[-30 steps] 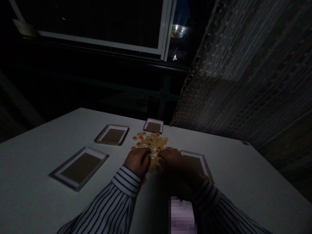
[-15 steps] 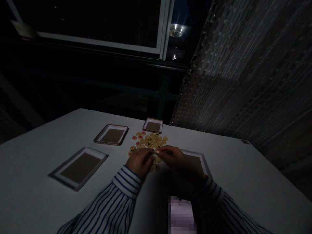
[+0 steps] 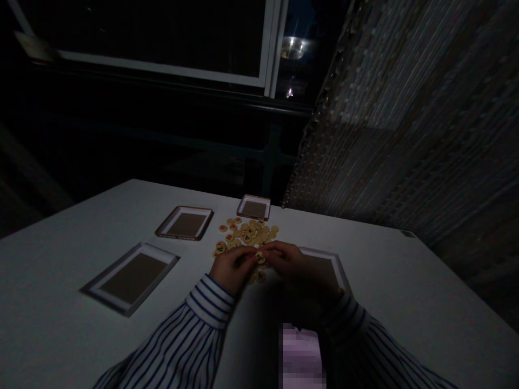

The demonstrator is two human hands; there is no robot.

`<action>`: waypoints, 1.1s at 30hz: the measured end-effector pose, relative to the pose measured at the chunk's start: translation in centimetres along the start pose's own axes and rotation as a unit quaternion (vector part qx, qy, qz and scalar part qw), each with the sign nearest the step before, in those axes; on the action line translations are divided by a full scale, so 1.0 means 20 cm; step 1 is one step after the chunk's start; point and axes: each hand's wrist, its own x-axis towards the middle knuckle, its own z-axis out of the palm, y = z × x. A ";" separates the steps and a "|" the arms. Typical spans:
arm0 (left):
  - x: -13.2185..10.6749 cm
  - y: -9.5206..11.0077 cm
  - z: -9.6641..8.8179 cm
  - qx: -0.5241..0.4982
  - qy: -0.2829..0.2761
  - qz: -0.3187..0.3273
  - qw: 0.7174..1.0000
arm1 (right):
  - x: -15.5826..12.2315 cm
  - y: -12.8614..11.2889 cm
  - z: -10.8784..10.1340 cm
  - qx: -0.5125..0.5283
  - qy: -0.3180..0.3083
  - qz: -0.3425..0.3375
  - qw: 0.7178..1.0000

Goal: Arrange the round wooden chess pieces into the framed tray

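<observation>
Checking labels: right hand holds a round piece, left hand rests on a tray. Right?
Wrong on the left hand: the head view shows it at the same round piece that the right hand holds, not on a tray.

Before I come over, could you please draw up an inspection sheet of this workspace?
Surface: white table, dimly lit.
Job's things: round pieces, loosely heaped, some marked red or black.
Clutter: near-left tray, far-left tray, back tray, right tray, partly hidden; pink patch, pixelated, cannot tell what.
Hands: left hand and right hand, fingers together on one piece.
Cables: nothing seen.
Surroundings: dark; window beyond, curtain at right.
</observation>
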 end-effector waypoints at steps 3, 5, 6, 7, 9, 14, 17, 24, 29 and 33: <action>0.01 -0.01 0.00 -0.012 0.002 -0.021 1.000 | -0.01 0.01 -0.01 -0.077 0.016 -0.071 0.994; 0.01 -0.01 -0.01 -0.010 0.009 -0.035 0.999 | -0.01 0.02 -0.01 -0.148 0.019 -0.119 0.982; 0.01 -0.01 -0.01 -0.011 0.011 -0.040 0.999 | -0.01 0.02 -0.02 -0.182 0.022 -0.139 0.973; 0.01 -0.01 -0.01 -0.014 0.010 -0.044 0.999 | -0.01 0.03 -0.02 -0.211 0.024 -0.157 0.964; 0.01 0.00 -0.01 -0.025 0.005 -0.047 0.999 | -0.01 0.04 -0.02 -0.257 0.030 -0.187 0.948; 0.00 0.00 -0.01 -0.031 -0.005 -0.044 0.999 | 0.00 0.06 -0.03 -0.326 0.009 -0.213 0.921; 0.00 0.00 -0.01 -0.010 -0.003 -0.028 1.000 | -0.01 0.04 -0.03 -0.357 0.010 -0.196 0.913; 0.02 -0.08 -0.03 0.167 0.001 0.095 0.981 | -0.03 -0.01 -0.05 -0.424 0.012 -0.113 0.899; 0.03 -0.14 -0.02 0.269 -0.051 0.153 0.950 | -0.05 -0.03 -0.07 -0.475 -0.012 -0.087 0.875; 0.03 -0.17 -0.01 0.308 -0.054 0.171 0.934 | -0.06 -0.03 -0.08 -0.494 -0.041 -0.089 0.864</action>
